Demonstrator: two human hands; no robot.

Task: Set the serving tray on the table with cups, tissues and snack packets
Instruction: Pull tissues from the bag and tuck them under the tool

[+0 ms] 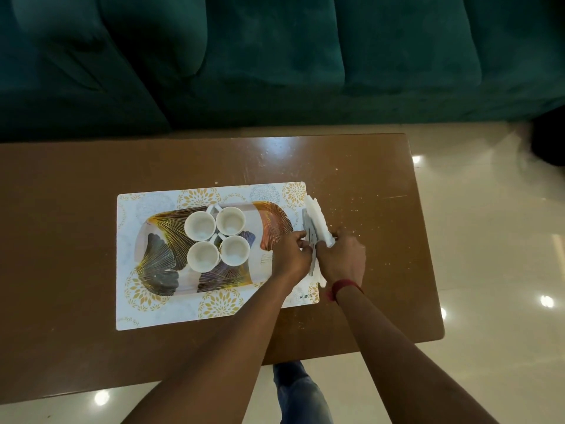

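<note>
A serving tray [162, 255] printed with gold and dark leaves lies on a white patterned placemat [131, 310] on the brown table [61, 209]. Several white cups [200, 225] stand grouped in the tray's middle. At the tray's right end stands a grey metal tissue holder [306, 223] with white tissues [318, 217] in it. My left hand [290, 255] grips the holder's near left side. My right hand [342, 258] closes on the tissues and the holder's right side. No snack packets are in view.
A dark green sofa [275, 56] runs along the far side of the table. Crumbs speckle the table's right part [367, 203]. Glossy cream floor [489, 240] lies to the right and near me, with my jeans-clad leg [299, 393] below the table edge.
</note>
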